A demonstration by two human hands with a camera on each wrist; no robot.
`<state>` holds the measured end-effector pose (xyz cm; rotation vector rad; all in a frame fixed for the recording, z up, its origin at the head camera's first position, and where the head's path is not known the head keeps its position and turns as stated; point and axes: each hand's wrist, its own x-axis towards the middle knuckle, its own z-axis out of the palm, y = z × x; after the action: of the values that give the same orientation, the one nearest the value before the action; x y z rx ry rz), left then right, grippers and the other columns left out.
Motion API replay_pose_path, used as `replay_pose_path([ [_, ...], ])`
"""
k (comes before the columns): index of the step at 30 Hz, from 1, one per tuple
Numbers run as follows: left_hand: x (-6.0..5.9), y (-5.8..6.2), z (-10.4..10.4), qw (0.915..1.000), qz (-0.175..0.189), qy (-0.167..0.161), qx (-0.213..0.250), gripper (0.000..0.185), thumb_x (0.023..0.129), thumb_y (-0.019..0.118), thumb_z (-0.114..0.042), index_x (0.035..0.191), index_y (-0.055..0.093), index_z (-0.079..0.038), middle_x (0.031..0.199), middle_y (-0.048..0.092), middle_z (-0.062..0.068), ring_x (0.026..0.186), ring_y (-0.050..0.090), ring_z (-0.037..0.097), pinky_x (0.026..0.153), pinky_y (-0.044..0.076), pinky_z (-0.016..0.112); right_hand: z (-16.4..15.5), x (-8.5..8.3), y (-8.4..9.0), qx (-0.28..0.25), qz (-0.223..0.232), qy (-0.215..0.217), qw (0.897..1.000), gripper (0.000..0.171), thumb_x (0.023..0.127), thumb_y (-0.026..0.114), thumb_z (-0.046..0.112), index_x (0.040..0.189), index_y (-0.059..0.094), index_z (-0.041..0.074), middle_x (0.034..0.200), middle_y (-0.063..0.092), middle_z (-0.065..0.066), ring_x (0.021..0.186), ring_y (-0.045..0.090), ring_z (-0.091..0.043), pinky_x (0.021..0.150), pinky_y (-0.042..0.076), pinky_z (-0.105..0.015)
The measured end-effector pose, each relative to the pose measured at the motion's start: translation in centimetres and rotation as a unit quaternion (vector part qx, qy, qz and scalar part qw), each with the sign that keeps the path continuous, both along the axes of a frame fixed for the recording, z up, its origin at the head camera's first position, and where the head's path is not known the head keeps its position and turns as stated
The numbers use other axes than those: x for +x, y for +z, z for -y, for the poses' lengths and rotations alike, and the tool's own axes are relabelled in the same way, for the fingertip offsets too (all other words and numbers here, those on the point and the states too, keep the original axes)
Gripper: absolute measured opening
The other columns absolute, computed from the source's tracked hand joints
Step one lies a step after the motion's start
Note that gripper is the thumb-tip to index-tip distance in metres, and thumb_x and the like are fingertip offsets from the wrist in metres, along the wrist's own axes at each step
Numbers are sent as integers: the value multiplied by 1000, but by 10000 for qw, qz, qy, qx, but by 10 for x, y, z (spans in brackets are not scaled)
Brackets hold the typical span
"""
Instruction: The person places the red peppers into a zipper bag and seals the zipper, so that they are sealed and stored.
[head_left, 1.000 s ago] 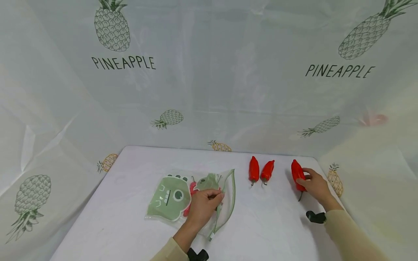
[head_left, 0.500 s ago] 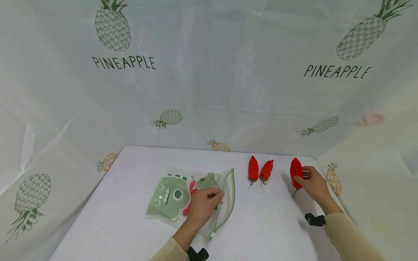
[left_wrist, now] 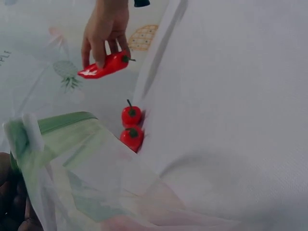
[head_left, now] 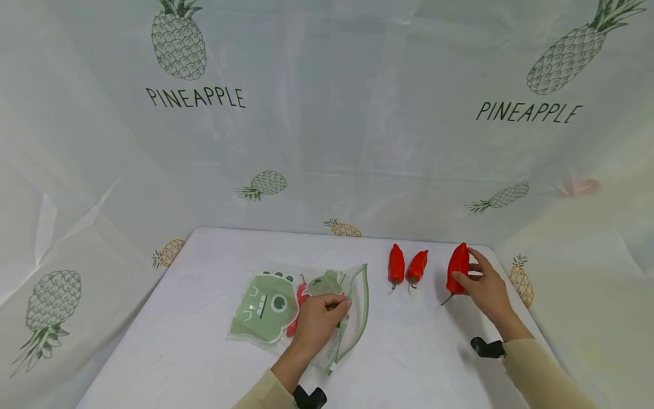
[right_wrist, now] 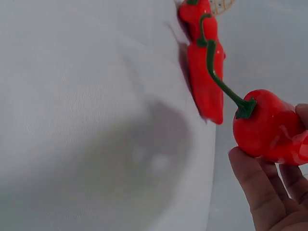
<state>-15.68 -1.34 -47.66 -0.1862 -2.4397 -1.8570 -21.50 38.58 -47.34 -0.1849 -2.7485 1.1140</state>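
Note:
My right hand (head_left: 485, 287) holds a red chili pepper (head_left: 458, 268) above the table's right side, thumb on one face and fingers behind it. Its green stem (right_wrist: 224, 84) shows clearly in the right wrist view. My left hand (head_left: 321, 321) pinches the edge of a clear zip bag (head_left: 352, 335) with green trim and a green monster print. Red things (head_left: 292, 328) show inside the bag, partly hidden by the print and hand. In the left wrist view the bag's lifted mouth (left_wrist: 67, 122) stands open. Two more red peppers (head_left: 395, 266) (head_left: 418, 267) lie between the hands, stems toward me.
The white table (head_left: 168, 341) has its far edge just behind the loose peppers. A pale curtain (head_left: 347, 113) printed with pineapples hangs behind and at both sides. A black wrist mount (head_left: 487, 347) sits below the right hand.
My right hand has moved slightly left and turned the held pepper, so its stem now points down and left. The left hand stays at the bag.

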Motion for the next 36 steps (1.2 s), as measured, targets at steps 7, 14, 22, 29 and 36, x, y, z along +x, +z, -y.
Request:
replay_pose_path([
  [7, -2, 3, 2, 10000, 32, -32, -42, 19, 95, 80, -25, 106, 85, -10, 80, 76, -3, 72, 64, 5, 61, 53, 20, 19, 6, 8, -219, 133, 115, 9996, 87, 103, 69, 33, 169, 17, 13, 147, 47, -35, 126, 53, -55, 78, 65, -52],
  [14, -4, 5, 2, 9999, 62, -1, -100, 17, 95, 79, -25, 106, 85, -13, 80, 76, -6, 72, 64, 4, 61, 53, 20, 43, 12, 18, -410, 164, 360, 9984, 87, 102, 72, 27, 169, 19, 14, 146, 48, -34, 125, 56, -54, 76, 65, -48],
  [22, -6, 8, 2, 10000, 56, -8, -56, 13, 95, 79, -23, 102, 85, -14, 78, 75, -6, 72, 64, 5, 61, 53, 20, 69, 21, 27, -481, 84, 705, 9963, 87, 100, 75, 26, 168, 23, 13, 143, 52, -32, 121, 61, -51, 75, 66, -44],
  [29, -7, 9, 2, 10000, 7, -3, -29, 12, 95, 79, -22, 100, 85, -14, 77, 76, -6, 72, 65, 5, 60, 53, 20, 93, 29, 35, -704, 114, 943, 9930, 84, 97, 77, 21, 166, 30, 12, 140, 55, -30, 117, 64, -47, 72, 66, -42],
  [36, -6, 7, 2, 10000, -77, -6, -8, 11, 95, 79, -21, 100, 86, -13, 77, 76, -5, 72, 65, 3, 60, 52, 20, 120, 41, 36, -1065, 455, 1182, 9862, 83, 94, 81, 20, 163, 36, 12, 137, 57, -25, 113, 66, -38, 70, 66, -40],
])
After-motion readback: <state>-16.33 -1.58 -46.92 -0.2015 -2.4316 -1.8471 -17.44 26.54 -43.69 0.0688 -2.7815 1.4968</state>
